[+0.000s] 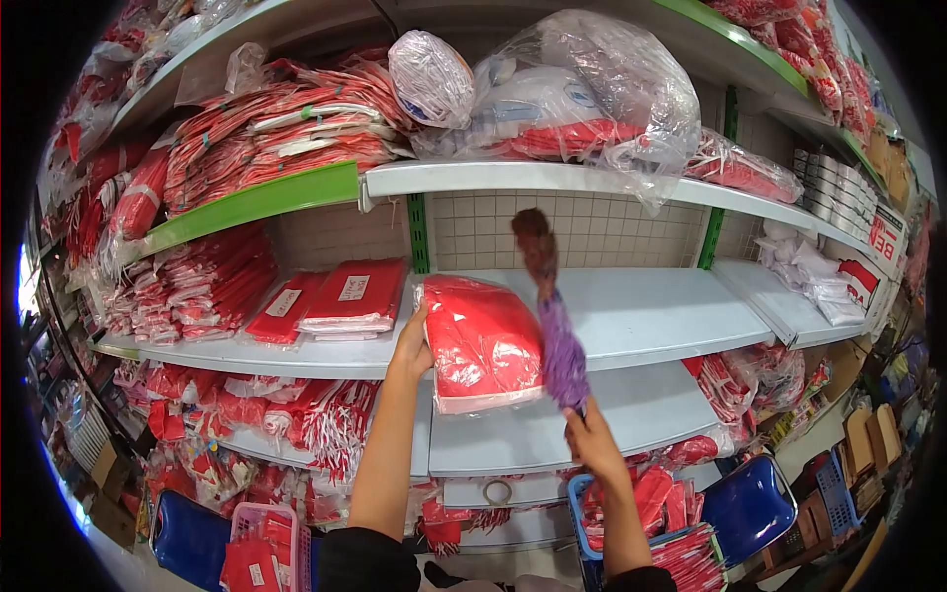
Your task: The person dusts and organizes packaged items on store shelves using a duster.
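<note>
In the head view my left hand (415,340) grips the left edge of a red packet (483,345) in clear plastic, held up in front of the middle shelf. My right hand (592,439) is closed round the lower end of a duster (564,350) with a purple middle and a dark brown tip, which is slightly blurred. The duster stands nearly upright just right of the packet, close to its right edge. Behind both lies the pale middle shelf (641,311).
Flat red packets (353,296) lie on the shelf at left. Plastic-wrapped bundles (582,89) fill the upper shelf. White bundles (809,271) sit at right. Below are blue chairs (752,508), a pink basket (296,523) and a blue basket (582,538).
</note>
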`<state>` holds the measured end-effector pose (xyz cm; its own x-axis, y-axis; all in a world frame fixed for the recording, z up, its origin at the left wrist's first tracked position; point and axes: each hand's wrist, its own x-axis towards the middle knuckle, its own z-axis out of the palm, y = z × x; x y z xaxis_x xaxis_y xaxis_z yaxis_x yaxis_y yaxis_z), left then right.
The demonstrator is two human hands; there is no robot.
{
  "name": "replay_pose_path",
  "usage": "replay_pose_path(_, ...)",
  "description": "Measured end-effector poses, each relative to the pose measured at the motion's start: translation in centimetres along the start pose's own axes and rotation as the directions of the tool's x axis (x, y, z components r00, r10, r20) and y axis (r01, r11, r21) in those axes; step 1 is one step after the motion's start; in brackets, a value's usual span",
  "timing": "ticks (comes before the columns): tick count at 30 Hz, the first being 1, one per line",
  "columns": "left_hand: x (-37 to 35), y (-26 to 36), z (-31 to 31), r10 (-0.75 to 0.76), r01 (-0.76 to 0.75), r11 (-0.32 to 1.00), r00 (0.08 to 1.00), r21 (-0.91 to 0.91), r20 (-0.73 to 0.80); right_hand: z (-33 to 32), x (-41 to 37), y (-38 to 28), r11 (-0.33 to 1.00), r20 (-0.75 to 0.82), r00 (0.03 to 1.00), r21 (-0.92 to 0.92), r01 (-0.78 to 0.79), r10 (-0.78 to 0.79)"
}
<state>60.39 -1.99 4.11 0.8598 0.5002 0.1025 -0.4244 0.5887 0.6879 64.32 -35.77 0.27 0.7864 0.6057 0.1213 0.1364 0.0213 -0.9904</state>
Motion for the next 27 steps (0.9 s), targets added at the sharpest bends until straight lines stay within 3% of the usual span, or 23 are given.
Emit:
replay_pose_path(3,-0.4,0.1,0.6,0.0,-0.001,0.999,1.0,0.035,0.015,-2.4,2.8,-3.3,0.991,-0.012,1.0,-0.135,-0.017,0.015)
replay_pose_path(6,-0.8,0.1,1.0,0.011,-0.013,0.997,0.999,0.07,0.033,-3.2,5.6,-6.1,0.903,-0.084,0.99,-0.425,0.066,-0.112)
replay_pose_path(9,-1.0,0.2,1.3,0.011,-0.015,0.998,0.998,0.067,0.056,-4.3,11.4,-2.2,0.525,-0.11,0.953,-0.849,0.058,-0.284)
replay_pose_path(12,-1.0,0.1,1.3,0.026,-0.029,0.997,0.999,0.065,0.048,-1.0,9.0,-5.3,0.113,-0.107,0.855,-0.992,-0.056,-0.508)
replay_pose_path(15,-1.1,-0.1,1.7,0.111,-0.111,0.985,0.994,0.135,0.014,2.6,5.8,-9.0,0.456,-0.12,0.8,-0.866,0.205,-0.588)
replay_pose_path(18,-1.8,-1.0,2.3,0.274,-0.261,0.919,0.962,0.295,-0.004,4.4,5.5,-7.6,0.641,0.149,0.801,-0.522,0.562,-0.58)
replay_pose_path(20,-1.7,-1.6,1.8,0.395,-0.391,0.816,0.915,0.426,0.084,6.1,5.3,-6.5,0.646,0.162,0.807,-0.52,0.559,-0.568)
replay_pose_path(21,-2.1,-2.0,2.0,0.411,-0.416,0.822,0.906,0.39,0.102,6.7,5.1,-6.1,0.647,0.171,0.809,-0.519,0.558,-0.562)
replay_pose_path(24,-4.7,-2.0,3.7,0.406,-0.388,0.804,0.912,0.45,0.061,7.7,4.6,-5.9,0.756,0.168,0.879,-0.454,0.471,-0.447)
replay_pose_path(25,-5.9,-1.8,4.8,0.405,-0.396,0.802,0.911,0.448,0.081,7.9,4.4,-6.3,0.849,0.18,0.91,-0.328,0.414,-0.374)
replay_pose_path(27,-8.4,-0.6,7.2,0.392,-0.388,0.707,0.911,0.591,0.129,8.1,4.5,-6.3,0.915,0.179,0.918,-0.137,0.38,-0.355)
